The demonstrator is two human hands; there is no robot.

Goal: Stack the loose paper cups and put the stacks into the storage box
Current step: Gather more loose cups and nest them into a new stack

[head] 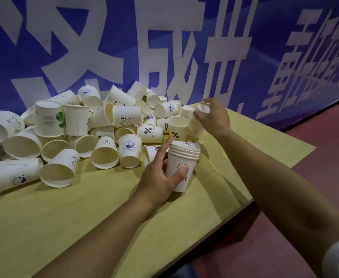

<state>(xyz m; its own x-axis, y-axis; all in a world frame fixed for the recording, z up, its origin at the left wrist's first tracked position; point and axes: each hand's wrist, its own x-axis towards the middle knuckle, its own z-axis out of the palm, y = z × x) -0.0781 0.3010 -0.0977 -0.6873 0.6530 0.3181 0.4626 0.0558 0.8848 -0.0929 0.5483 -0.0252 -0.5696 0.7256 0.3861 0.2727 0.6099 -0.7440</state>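
Note:
A heap of loose white paper cups [68, 133] lies across the back and left of the table, most on their sides. My left hand [160, 177] grips an upright stack of nested cups [181, 161] near the table's middle right, thumb across its front and index finger raised. Farther back, my right hand [212, 117] curls round a single blurred cup [197, 121] at the right edge of the heap. No storage box is in view.
The yellow-green wooden table [104, 207] has bare surface in front of the heap. A blue banner with large white characters [164, 47] stands right behind the cups. Reddish floor [325, 157] lies beyond the table's right edge.

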